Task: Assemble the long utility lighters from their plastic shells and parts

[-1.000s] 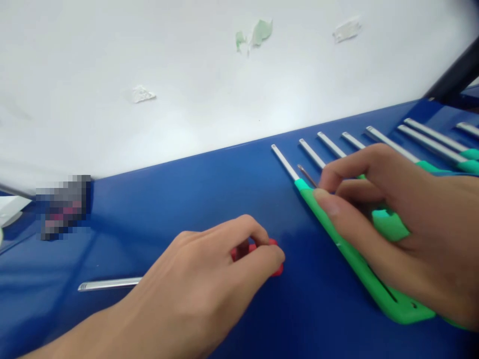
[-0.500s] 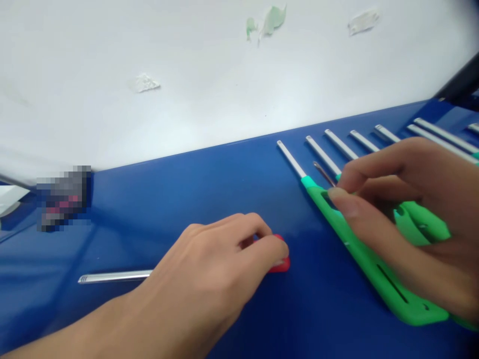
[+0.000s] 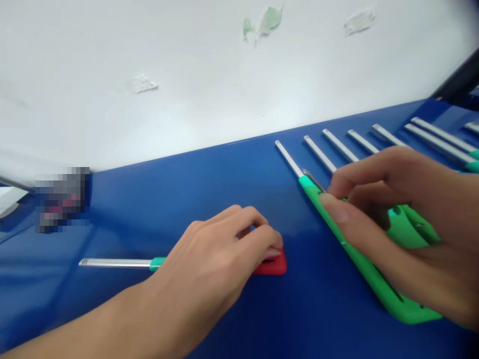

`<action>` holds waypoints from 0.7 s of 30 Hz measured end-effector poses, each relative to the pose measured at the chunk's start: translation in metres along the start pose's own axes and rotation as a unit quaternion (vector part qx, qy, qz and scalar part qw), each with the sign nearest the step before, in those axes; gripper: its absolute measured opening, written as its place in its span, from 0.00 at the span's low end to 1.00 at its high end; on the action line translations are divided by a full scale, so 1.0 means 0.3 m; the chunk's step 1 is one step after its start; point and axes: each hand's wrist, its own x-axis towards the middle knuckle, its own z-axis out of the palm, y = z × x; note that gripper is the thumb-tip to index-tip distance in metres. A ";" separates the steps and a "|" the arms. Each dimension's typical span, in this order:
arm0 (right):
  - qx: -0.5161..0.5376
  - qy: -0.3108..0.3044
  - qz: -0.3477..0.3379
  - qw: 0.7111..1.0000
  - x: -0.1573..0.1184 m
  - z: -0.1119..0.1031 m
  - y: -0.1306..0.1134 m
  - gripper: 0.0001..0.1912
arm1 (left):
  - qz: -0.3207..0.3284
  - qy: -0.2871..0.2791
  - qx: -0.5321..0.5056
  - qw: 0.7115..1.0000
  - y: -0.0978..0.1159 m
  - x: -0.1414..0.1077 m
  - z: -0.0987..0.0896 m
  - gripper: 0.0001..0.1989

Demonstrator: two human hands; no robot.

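Note:
My left hand is closed with curled fingers over a red handle, which lies on the blue table. A metal rod with a teal collar reaches out to the left from under that hand, apparently part of the same tool. Between thumb and forefinger my right hand pinches a thin metal pin, its far end hidden in the fingers. Below the right hand lies a tool with a green handle, a teal collar and a metal rod.
Several more metal rods lie in a slanting row behind the right hand, some with teal collars showing. A pale wall rises behind the blue table. A blurred-out dark object stands at the left.
The red-handled tool has turned slightly, showing more of its handle and collar. My right hand has shifted a little left and down with the pin, now near the green tool's collar.

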 end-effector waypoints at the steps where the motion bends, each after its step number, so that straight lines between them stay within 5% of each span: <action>1: 0.000 0.002 -0.001 1.000 0.001 0.002 0.001 0.06 | 0.001 0.002 -0.001 1.000 0.000 0.003 0.002 0.15; 21: -0.069 -0.014 -0.022 0.997 -0.008 -0.007 0.013 0.07 | 0.053 0.082 0.091 0.991 0.037 0.000 0.026 0.18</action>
